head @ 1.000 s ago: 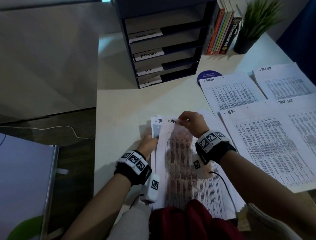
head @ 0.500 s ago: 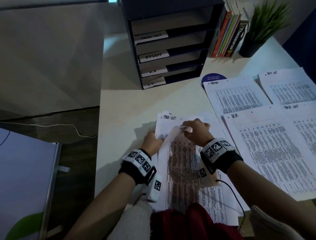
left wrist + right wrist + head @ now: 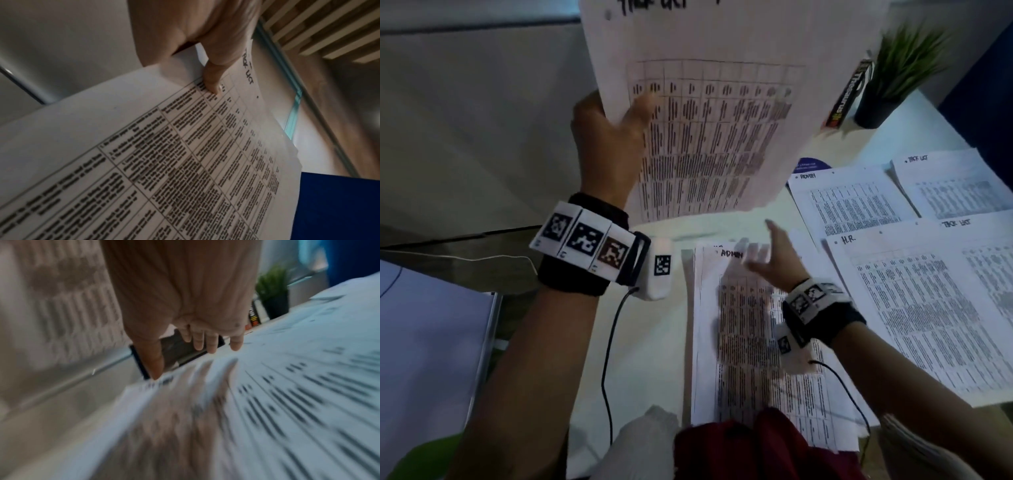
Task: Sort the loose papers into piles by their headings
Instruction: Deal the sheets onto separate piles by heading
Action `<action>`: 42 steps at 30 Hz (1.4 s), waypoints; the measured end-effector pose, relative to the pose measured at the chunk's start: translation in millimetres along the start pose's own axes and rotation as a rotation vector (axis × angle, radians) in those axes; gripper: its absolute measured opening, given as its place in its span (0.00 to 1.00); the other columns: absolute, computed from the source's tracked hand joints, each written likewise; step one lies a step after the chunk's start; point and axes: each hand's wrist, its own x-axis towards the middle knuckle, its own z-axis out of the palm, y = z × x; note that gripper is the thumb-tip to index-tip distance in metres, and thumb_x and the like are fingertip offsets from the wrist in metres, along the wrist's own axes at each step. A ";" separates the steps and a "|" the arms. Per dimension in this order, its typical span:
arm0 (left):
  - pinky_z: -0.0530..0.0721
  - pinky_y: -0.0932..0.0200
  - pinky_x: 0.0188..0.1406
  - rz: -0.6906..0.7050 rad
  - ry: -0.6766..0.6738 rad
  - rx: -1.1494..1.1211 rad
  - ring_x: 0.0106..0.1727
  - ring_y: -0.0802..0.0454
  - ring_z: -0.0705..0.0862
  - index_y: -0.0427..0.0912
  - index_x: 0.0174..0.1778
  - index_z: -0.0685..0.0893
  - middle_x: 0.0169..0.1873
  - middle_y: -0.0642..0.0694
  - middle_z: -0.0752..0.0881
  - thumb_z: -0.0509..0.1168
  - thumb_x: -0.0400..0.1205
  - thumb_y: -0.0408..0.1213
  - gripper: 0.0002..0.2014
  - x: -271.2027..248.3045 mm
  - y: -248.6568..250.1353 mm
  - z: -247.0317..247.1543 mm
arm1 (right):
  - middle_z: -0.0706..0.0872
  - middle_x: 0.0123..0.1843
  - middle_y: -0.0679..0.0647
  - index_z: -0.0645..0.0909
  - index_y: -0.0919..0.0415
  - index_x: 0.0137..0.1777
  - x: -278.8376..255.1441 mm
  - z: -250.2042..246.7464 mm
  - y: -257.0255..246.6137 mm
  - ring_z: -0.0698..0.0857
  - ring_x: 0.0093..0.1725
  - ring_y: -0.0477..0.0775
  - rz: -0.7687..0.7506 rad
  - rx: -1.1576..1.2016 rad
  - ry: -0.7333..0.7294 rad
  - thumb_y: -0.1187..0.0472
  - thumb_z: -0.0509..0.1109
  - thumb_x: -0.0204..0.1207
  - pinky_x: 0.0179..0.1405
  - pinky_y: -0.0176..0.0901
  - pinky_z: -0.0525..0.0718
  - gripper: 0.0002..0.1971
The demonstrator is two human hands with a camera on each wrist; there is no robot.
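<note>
My left hand [image 3: 616, 126] holds a white sheet headed "TASK LIST" [image 3: 715, 113] high above the desk, thumb on its printed face and fingers behind; the left wrist view shows that thumb [image 3: 211, 81] pinching the sheet [image 3: 164, 162]. Below, the loose stack [image 3: 753, 342] lies in front of me with an "ADMIN" page on top. My right hand [image 3: 767, 260] hovers over the stack's top edge with fingers spread and holds nothing; in the blurred right wrist view its fingers [image 3: 205, 340] point out straight over the stack [image 3: 267, 402].
Sorted sheets lie at the right: an ADMIN pile [image 3: 849, 202], a task-list pile [image 3: 955, 185] and an H.R. pile [image 3: 921, 308]. A potted plant [image 3: 893, 78] and a book [image 3: 847, 96] stand at the back. The desk's left edge [image 3: 575, 394] drops to the floor.
My left hand has lifted the task-list sheet off the stack, up toward the camera, baring the ADMIN page. My right hand has let go of the stack's top edge and opened.
</note>
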 end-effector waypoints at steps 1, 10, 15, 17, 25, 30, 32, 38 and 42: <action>0.77 0.80 0.39 -0.014 -0.013 -0.054 0.34 0.83 0.80 0.61 0.43 0.71 0.36 0.72 0.84 0.69 0.77 0.28 0.20 -0.7 3.3 -1.5 | 0.63 0.78 0.62 0.54 0.66 0.79 2.0 -13.0 -6.4 0.66 0.75 0.56 -0.009 0.161 0.074 0.63 0.75 0.71 0.77 0.51 0.63 0.42; 0.86 0.51 0.53 -0.104 -0.214 -0.378 0.46 0.58 0.88 0.46 0.45 0.83 0.36 0.59 0.90 0.71 0.72 0.26 0.12 -23.1 -1.7 13.2 | 0.89 0.39 0.41 0.77 0.60 0.47 -40.3 -115.6 -75.3 0.86 0.43 0.40 -0.277 0.921 0.546 0.71 0.67 0.60 0.44 0.32 0.82 0.14; 0.84 0.65 0.45 -0.214 -0.285 -0.428 0.42 0.64 0.87 0.53 0.35 0.90 0.34 0.60 0.90 0.79 0.56 0.48 0.13 -54.9 -29.8 20.4 | 0.86 0.44 0.45 0.72 0.54 0.50 -71.0 -86.6 -51.7 0.85 0.43 0.34 -0.207 0.902 0.562 0.69 0.65 0.61 0.44 0.30 0.83 0.17; 0.83 0.69 0.41 -0.288 -0.307 -0.384 0.38 0.67 0.86 0.46 0.39 0.87 0.32 0.62 0.89 0.77 0.56 0.46 0.17 -67.7 -44.7 24.4 | 0.82 0.46 0.50 0.70 0.56 0.50 -77.5 -71.1 -39.3 0.84 0.40 0.31 -0.141 0.886 0.562 0.67 0.63 0.61 0.40 0.29 0.83 0.16; 0.80 0.45 0.64 -0.432 -0.357 -0.101 0.53 0.48 0.85 0.37 0.54 0.82 0.49 0.45 0.87 0.77 0.69 0.41 0.21 -86.6 -68.5 34.3 | 0.84 0.48 0.56 0.74 0.67 0.57 -79.1 -47.7 -4.3 0.84 0.46 0.56 -0.030 0.639 0.516 0.65 0.67 0.76 0.47 0.54 0.86 0.12; 0.82 0.47 0.60 -0.417 -0.241 -0.156 0.52 0.48 0.85 0.38 0.49 0.82 0.46 0.47 0.86 0.77 0.69 0.40 0.17 -69.4 -56.1 53.0 | 0.86 0.50 0.59 0.75 0.63 0.62 -73.7 -69.4 6.8 0.86 0.48 0.61 -0.037 0.639 0.489 0.64 0.68 0.77 0.48 0.56 0.87 0.14; 0.82 0.49 0.61 -0.430 -0.225 -0.167 0.56 0.49 0.85 0.38 0.54 0.83 0.52 0.45 0.86 0.79 0.66 0.45 0.24 -66.8 -56.6 66.4 | 0.85 0.43 0.62 0.81 0.69 0.52 -69.8 -85.7 14.8 0.84 0.43 0.60 -0.011 0.579 0.509 0.69 0.65 0.78 0.45 0.53 0.85 0.07; 0.75 0.51 0.63 -0.534 -0.466 -0.058 0.55 0.48 0.81 0.40 0.58 0.80 0.50 0.45 0.83 0.63 0.82 0.34 0.09 -104.9 -53.0 135.0 | 0.81 0.36 0.57 0.79 0.66 0.42 -54.1 -154.2 63.1 0.78 0.36 0.52 0.034 0.684 0.560 0.62 0.63 0.67 0.38 0.45 0.78 0.09; 0.77 0.50 0.64 -0.496 -0.321 0.097 0.57 0.48 0.82 0.39 0.58 0.81 0.52 0.44 0.84 0.61 0.83 0.34 0.09 -118.7 -47.4 195.2 | 0.83 0.43 0.58 0.78 0.72 0.56 -35.3 -209.9 118.2 0.82 0.38 0.50 0.080 0.477 0.403 0.73 0.65 0.74 0.40 0.42 0.83 0.10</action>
